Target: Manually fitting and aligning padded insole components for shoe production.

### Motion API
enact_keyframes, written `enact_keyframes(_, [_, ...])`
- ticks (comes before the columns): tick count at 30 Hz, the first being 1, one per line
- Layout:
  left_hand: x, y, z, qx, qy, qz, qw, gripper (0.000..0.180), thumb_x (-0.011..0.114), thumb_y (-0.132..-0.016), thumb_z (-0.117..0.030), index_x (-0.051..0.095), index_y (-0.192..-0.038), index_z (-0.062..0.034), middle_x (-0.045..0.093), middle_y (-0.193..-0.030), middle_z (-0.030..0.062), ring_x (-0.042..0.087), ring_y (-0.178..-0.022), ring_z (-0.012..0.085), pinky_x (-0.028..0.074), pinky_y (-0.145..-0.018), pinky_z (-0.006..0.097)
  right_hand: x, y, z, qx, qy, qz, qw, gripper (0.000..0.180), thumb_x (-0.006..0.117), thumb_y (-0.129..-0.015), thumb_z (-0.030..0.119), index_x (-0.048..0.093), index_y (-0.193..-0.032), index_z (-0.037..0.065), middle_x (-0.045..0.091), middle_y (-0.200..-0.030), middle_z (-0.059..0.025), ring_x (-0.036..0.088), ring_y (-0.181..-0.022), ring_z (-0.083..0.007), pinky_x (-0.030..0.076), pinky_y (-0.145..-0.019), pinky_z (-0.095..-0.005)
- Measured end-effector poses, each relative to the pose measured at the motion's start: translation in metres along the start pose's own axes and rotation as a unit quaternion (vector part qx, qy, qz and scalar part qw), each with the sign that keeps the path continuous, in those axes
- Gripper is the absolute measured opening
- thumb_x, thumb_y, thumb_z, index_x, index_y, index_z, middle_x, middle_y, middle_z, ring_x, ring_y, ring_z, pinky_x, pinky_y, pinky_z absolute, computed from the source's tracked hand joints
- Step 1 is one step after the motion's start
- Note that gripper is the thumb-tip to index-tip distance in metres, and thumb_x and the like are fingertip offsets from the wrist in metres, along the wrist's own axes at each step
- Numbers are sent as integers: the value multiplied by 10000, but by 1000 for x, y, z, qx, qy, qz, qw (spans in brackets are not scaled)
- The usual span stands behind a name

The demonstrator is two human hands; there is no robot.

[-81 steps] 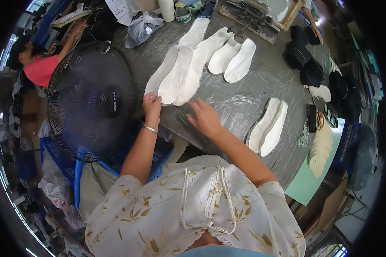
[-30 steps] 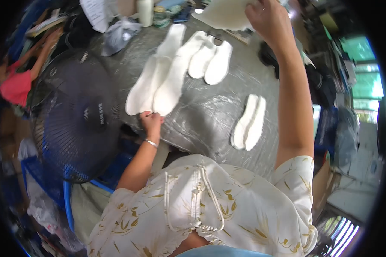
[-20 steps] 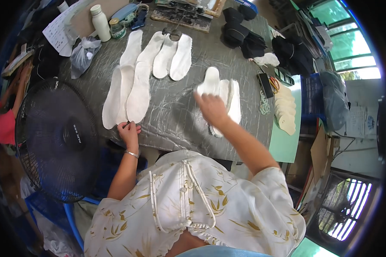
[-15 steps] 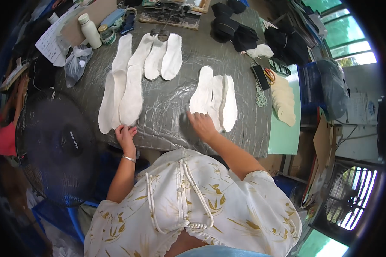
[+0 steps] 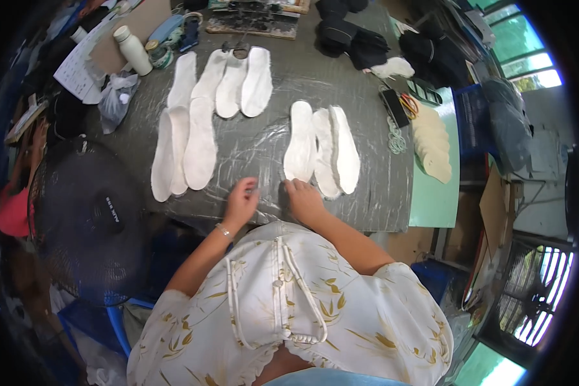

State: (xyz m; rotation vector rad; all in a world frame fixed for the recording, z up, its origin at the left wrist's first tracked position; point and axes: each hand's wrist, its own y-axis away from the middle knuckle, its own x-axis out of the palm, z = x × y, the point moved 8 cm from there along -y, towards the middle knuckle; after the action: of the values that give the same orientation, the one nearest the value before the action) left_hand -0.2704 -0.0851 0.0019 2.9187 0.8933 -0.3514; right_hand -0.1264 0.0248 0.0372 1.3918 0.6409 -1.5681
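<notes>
White fleecy insoles lie in groups on the dark, plastic-covered table [image 5: 238, 151]. My right hand [image 5: 305, 202] is at the near end of a white insole [image 5: 300, 138], its fingers closed on that edge; the thumb is mostly hidden. Just right of it are a narrower insole [image 5: 325, 145] and another one [image 5: 346, 154], side by side. My left hand [image 5: 241, 202] hovers near the table's front edge, empty, with fingers loosely bent and apart. To its left lie an insole [image 5: 201, 148] and two overlapping ones [image 5: 163, 154].
Several more insoles [image 5: 257, 80] lie farther back. A black fan [image 5: 87, 219] stands at the left. A white bottle [image 5: 132, 50] and plastic bag [image 5: 116, 100] are at the back left. At the right are a phone [image 5: 394, 107], scissors [image 5: 408, 103] and stacked cream pieces [image 5: 431, 141].
My left hand has left the near end of the left insoles and moved right. My right hand has shifted to the insole's near end, and that insole now lies straighter.
</notes>
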Motion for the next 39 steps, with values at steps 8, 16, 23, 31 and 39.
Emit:
enact_keyframes(8, [93,-38,-41,115,-208,175,955,227,526,-899,-64,530,-1125,-46,642,-971,211,611,-896,407,485,-775,489,-4,5,-15,33,-125,9,992,318,618,-756,-3,516,-1056,24,564,-1077,-174,623,-960,-376,526,-751,-471])
enact_keyframes(16, [94,-30,-53,159,-233,180,942,340,511,-852,-8,538,-1190,-27,648,-1044,188,617,-982,367,479,-851,467,-56,27,-40,77,-185,-243,949,199,612,-787,-5,611,-981,39,595,-1038,-154,600,-910,-344,498,-769,-425])
enact_keyframes(23, [98,-2,-71,271,-361,164,877,534,529,-839,-47,455,-1366,-6,464,-1368,239,582,-1058,390,468,-937,443,-35,17,-40,83,-188,-165,964,182,631,-831,19,629,-1010,54,647,-918,-140,651,-735,-332,520,-657,-412])
enact_keyframes(31, [91,28,-53,245,-303,256,885,501,559,-838,-74,513,-1332,-7,419,-1461,193,507,-1232,347,440,-1007,422,-7,12,-70,166,-74,-13,983,161,661,-820,235,702,-792,82,698,-781,-142,686,-750,-338,542,-675,-451])
enact_keyframes(39, [-90,11,-37,124,-292,-192,929,382,613,-801,-34,573,-1180,5,558,-1230,193,551,-1127,380,445,-962,442,-40,-23,0,35,-153,-70,985,120,665,-841,201,687,-821,85,670,-823,-119,674,-739,-327,545,-648,-439])
